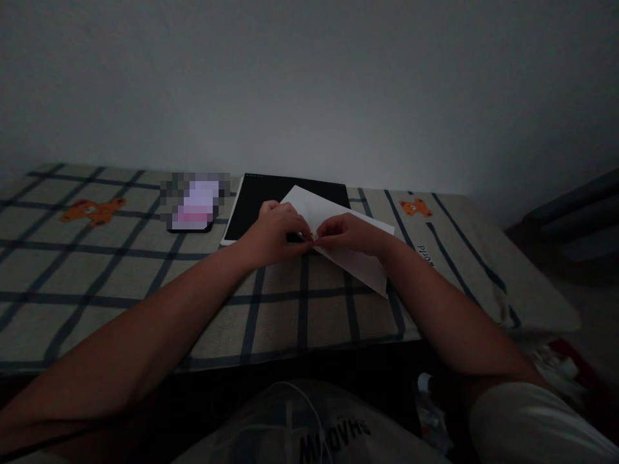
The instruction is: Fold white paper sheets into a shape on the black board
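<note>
Head cam, L fingers (300,225) + R fingers (333,224) pinching sharp-cornered wht paper (358,264), flat blk tablet (256,205), checked cloth (280,312)

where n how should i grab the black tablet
Likely by the near left corner of the black tablet, coming from the person's side. That corner is uncovered and the tablet lies flat, so pinching top and underside should suit. The white paper overlaps its right part, the left hand blocks some near edge, and the phone crowds its left.
</note>
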Demonstrator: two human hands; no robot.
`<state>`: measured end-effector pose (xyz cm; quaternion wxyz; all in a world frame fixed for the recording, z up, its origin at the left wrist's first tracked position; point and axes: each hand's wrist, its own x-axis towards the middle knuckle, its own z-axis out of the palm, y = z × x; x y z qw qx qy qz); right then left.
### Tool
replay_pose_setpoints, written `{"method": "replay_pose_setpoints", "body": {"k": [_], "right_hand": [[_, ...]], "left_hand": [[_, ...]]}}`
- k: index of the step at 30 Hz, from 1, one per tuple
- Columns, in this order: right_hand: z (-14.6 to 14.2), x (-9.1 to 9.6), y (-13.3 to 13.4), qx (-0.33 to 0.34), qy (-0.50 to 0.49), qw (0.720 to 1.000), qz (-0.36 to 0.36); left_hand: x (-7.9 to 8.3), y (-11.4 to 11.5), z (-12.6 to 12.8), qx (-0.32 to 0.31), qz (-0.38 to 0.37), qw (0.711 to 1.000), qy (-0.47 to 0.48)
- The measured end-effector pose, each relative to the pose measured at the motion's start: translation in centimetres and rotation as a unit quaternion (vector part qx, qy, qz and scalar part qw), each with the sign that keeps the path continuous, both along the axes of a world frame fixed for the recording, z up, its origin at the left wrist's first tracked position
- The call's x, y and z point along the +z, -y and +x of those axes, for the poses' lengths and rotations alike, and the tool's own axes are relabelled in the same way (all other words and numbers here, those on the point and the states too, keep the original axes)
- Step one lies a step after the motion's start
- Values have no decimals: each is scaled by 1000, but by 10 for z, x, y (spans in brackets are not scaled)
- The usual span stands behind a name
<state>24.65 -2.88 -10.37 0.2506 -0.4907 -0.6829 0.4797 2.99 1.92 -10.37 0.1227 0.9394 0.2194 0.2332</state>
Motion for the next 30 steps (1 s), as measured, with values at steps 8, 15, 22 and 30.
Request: {"method": "replay_pose_setpoints", "body": {"k": [8, 15, 22, 30], "right_hand": [[1, 0, 0, 5, -5, 1000, 6], [1, -1, 0, 13, -2, 1000, 1], [-2, -5, -2, 35, 5, 998, 52], [3, -4, -2, -1, -7, 1000, 6]], "left_hand": [[-1, -1, 0, 4, 13, 1000, -3], [1, 1, 1, 6, 10, 1000, -12], [3, 0, 0, -2, -1, 1000, -18], [2, -1, -2, 23, 29, 999, -9]]}}
